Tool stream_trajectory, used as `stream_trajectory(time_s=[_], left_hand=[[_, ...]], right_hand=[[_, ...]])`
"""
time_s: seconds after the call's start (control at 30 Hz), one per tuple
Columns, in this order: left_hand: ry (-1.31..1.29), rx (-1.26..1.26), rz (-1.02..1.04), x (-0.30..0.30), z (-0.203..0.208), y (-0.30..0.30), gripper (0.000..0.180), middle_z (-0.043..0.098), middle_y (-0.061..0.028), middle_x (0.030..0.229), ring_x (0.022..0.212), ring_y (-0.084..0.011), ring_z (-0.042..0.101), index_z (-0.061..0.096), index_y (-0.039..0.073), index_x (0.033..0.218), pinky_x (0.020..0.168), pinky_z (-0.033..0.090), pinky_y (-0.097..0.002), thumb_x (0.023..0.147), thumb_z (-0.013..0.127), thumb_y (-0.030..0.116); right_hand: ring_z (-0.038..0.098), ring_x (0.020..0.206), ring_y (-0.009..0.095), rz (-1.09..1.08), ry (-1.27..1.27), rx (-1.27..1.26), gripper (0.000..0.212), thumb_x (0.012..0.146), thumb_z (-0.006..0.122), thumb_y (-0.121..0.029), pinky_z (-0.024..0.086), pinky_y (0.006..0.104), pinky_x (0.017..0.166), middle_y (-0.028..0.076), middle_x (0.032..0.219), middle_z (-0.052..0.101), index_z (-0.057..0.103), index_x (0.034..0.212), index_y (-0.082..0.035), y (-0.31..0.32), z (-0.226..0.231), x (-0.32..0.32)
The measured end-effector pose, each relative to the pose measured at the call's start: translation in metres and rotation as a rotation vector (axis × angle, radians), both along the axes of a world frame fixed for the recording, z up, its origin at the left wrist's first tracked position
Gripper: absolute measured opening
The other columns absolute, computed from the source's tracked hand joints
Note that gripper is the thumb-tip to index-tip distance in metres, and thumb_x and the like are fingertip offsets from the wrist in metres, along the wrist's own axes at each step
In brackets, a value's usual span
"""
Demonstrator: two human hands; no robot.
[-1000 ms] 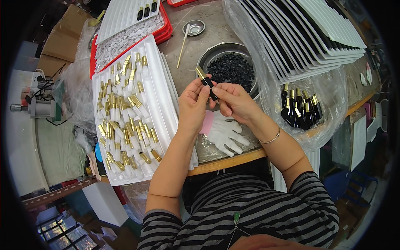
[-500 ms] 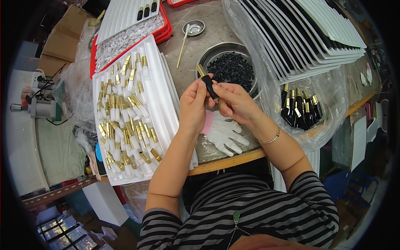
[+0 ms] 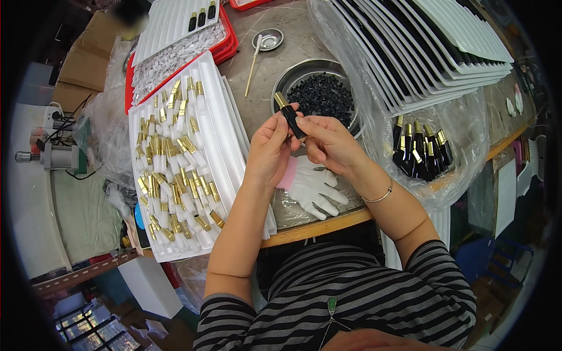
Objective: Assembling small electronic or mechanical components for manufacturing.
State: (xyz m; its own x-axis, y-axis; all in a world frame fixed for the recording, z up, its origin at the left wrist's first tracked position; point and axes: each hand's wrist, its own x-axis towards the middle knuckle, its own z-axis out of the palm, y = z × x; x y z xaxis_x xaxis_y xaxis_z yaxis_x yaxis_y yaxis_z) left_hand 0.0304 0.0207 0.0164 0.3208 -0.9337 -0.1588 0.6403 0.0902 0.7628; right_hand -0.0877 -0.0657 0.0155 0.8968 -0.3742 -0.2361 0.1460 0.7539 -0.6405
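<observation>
One gold-ended black tube (image 3: 289,115), held tilted
Left hand (image 3: 271,140) and right hand (image 3: 332,142), both closed, pinch it between their fingertips; one white glove (image 3: 316,186) lies nearby, three similar tubes (image 3: 202,19) on the upper-left tray (image 3: 168,29).

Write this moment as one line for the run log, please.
left hand: holds black tube | right hand: holds same black tube | near: glove, bowl
</observation>
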Motion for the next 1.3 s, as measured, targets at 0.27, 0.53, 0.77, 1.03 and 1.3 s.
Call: stream_trajectory(time_s=[0.27,0.53,0.77,1.03,1.3], left_hand=[[-0.042,0.013,0.004,0.000,0.001,0.000,0.033,0.060,-0.0026,0.099,0.074,-0.0064,0.051,0.050,0.000,0.118,0.075,0.042,-0.0216,0.092,0.048,0.022],[-0.105,0.070,0.034,-0.002,0.006,0.000,0.032,0.060,-0.0016,0.098,0.062,-0.0047,0.047,0.051,0.001,0.119,0.065,0.041,-0.0185,0.092,0.048,0.019],[-0.128,0.061,0.058,-0.003,0.004,0.000,0.029,0.060,-0.0010,0.094,0.059,-0.0042,0.046,0.052,0.001,0.117,0.056,0.039,-0.0161,0.092,0.047,0.015],[-0.155,0.063,0.089,-0.003,0.003,0.004,0.029,0.060,-0.0015,0.093,0.062,-0.0029,0.046,0.052,0.000,0.115,0.056,0.039,-0.0155,0.092,0.048,0.016],[-0.059,0.042,0.097,-0.003,0.001,0.003,0.032,0.060,-0.0015,0.093,0.065,-0.0032,0.046,0.051,-0.001,0.115,0.064,0.040,-0.0169,0.092,0.050,0.021]], right_hand=[[0.043,0.037,0.005,0.007,-0.007,0.030,0.022,0.089,0.053,-0.023,0.033,0.0183,0.037,0.008,0.070,0.064,0.057,0.081,-0.003,-0.001,0.001,0.000],[0.044,0.038,0.005,-0.065,0.078,-0.149,0.019,0.088,0.056,-0.021,0.032,0.0166,0.038,0.008,0.068,0.063,0.057,0.081,-0.003,0.002,0.002,0.002],[0.045,0.040,0.005,-0.112,0.104,-0.256,0.018,0.086,0.057,-0.019,0.032,0.0158,0.038,0.007,0.068,0.062,0.057,0.079,-0.002,0.007,0.002,0.004],[0.045,0.041,0.005,-0.079,0.056,-0.227,0.018,0.088,0.055,-0.019,0.033,0.0164,0.039,0.006,0.068,0.061,0.057,0.081,-0.002,0.009,-0.001,0.006],[0.045,0.040,0.005,-0.050,0.025,-0.089,0.020,0.089,0.053,-0.021,0.033,0.0171,0.039,0.006,0.070,0.061,0.057,0.082,-0.002,0.009,0.001,0.007]])
